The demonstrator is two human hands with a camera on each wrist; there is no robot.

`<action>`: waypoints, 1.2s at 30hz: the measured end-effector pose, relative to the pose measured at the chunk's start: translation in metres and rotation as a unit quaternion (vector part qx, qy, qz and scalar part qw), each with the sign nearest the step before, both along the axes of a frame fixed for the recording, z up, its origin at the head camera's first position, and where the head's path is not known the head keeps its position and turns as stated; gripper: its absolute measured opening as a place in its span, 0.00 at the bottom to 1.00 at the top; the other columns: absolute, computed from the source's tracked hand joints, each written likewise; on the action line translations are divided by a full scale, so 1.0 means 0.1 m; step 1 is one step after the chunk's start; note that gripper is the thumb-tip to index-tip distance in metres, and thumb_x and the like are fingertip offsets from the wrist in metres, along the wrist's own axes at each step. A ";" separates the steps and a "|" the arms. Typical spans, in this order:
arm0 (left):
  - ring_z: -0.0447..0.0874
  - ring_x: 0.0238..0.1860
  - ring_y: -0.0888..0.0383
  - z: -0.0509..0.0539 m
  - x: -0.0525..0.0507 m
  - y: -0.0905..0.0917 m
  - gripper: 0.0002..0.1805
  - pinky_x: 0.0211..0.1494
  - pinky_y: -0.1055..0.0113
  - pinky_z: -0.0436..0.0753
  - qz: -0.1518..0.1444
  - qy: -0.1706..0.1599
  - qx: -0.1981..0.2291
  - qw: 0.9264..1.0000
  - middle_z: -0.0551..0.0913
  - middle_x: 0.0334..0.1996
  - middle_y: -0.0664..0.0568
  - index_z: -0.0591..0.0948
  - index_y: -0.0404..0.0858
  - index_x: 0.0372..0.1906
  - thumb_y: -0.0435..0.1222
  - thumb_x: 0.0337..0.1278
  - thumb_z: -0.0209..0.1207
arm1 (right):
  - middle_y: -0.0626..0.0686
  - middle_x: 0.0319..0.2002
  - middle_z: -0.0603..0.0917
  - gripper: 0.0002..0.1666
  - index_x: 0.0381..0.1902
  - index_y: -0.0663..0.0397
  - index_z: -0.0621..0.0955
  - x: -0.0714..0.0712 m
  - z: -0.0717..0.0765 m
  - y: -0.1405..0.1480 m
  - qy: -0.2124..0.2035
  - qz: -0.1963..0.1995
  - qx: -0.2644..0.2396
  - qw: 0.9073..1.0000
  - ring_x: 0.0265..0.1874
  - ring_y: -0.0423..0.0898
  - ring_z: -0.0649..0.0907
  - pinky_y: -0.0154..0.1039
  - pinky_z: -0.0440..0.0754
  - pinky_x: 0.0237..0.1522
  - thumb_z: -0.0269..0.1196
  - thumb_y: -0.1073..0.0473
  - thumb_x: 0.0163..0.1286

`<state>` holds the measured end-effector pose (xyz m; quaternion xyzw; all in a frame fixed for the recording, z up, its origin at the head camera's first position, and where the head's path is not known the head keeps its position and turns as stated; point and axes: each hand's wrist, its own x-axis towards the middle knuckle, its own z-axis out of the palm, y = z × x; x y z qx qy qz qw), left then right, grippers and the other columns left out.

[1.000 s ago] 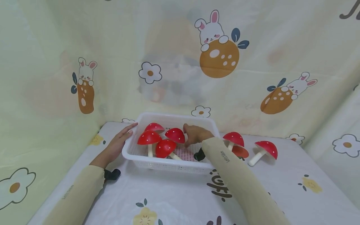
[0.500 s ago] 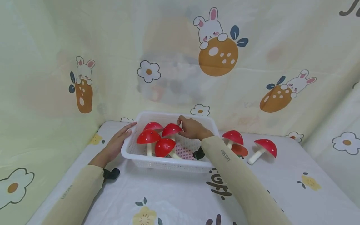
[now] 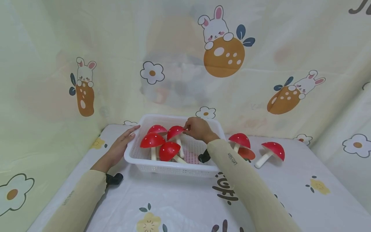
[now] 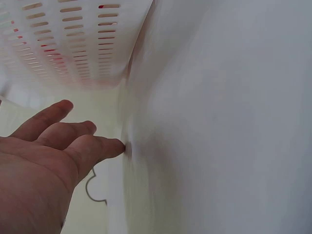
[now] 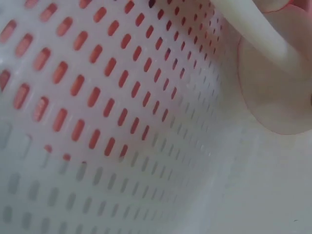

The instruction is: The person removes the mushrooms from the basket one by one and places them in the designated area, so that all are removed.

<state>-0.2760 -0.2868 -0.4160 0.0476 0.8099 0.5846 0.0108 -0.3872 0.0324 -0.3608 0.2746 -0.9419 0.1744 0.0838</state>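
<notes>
A white perforated plastic basket (image 3: pixel 174 166) holds several toy mushrooms with white-dotted red caps and white stems. Inside it, my right hand (image 3: pixel 199 129) pinches the cap edge of one toy mushroom (image 3: pixel 175 131), whose stem points down towards the basket floor. In the right wrist view that mushroom's pale stem (image 5: pixel 261 34) and cap underside (image 5: pixel 273 97) show at the upper right; the fingers are out of that view. With fingers extended, my left hand (image 3: pixel 117 149) lies along the basket's left side. The left wrist view shows this hand (image 4: pixel 44 165) below the slotted basket wall (image 4: pixel 87 58).
To the right of the basket, two more toy mushrooms lie on the patterned tablecloth: one (image 3: pixel 240 140) close to my right sleeve, another (image 3: pixel 273 150) farther right. A hanging cloth (image 3: pixel 174 58) with rabbit prints closes off the back.
My right hand has moved slightly left and up and taken hold of a mushroom's cap edge. That mushroom has shifted left and its stem now shows. My left hand stays at the basket.
</notes>
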 end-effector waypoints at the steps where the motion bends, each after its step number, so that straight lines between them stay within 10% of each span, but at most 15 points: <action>1: 0.66 0.72 0.43 0.00 0.00 0.00 0.31 0.56 0.51 0.83 0.000 0.001 -0.001 1.000 0.58 0.76 0.55 0.56 0.70 0.74 0.62 0.69 0.44 | 0.47 0.33 0.86 0.10 0.39 0.49 0.87 0.00 0.01 0.00 -0.003 -0.002 0.002 1.000 0.31 0.44 0.80 0.33 0.85 0.37 0.72 0.54 0.60; 19: 0.64 0.73 0.44 0.00 -0.02 0.01 0.30 0.56 0.52 0.83 -0.001 0.002 0.008 1.000 0.56 0.77 0.56 0.57 0.70 0.74 0.60 0.70 0.45 | 0.52 0.26 0.81 0.07 0.35 0.56 0.88 0.06 0.29 0.21 0.090 0.019 -0.111 0.990 0.27 0.46 0.75 0.35 0.76 0.29 0.71 0.58 0.62; 36: 0.63 0.73 0.41 0.01 0.00 0.00 0.31 0.56 0.49 0.83 -0.005 0.004 -0.005 1.000 0.54 0.78 0.54 0.56 0.68 0.75 0.60 0.70 0.45 | 0.59 0.26 0.80 0.09 0.37 0.64 0.82 0.30 0.60 1.54 0.214 -0.123 -0.287 0.926 0.24 0.44 0.73 0.22 0.69 0.25 0.67 0.62 0.63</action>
